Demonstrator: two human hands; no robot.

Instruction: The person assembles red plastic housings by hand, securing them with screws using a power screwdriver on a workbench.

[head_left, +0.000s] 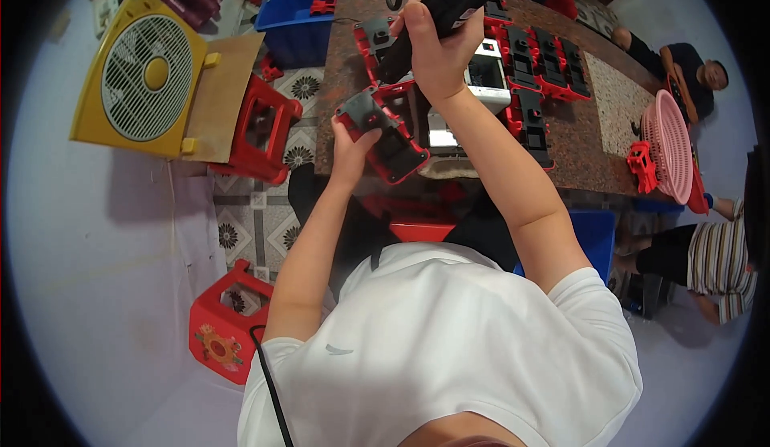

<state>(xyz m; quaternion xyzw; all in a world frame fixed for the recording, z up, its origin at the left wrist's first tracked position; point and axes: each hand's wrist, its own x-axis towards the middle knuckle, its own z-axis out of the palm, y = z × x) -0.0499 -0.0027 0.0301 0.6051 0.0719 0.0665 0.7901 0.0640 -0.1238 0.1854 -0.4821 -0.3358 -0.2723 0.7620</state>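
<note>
My right hand (435, 50) grips a black power screwdriver (437, 14), held upright with its tip pointing down at a red and black plastic housing (385, 130). My left hand (350, 148) holds that housing by its near left corner at the front edge of the brown stone table (577, 142). A white and grey box-like part (481, 86) lies just behind the housing, partly hidden by my right forearm.
Several more red and black housings (537, 62) lie in rows on the table. A pink basket (670, 146) stands at the right edge, with other people beyond. A yellow box fan (144, 74), red plastic stools (261, 130) and a blue bin (301, 6) stand on the left.
</note>
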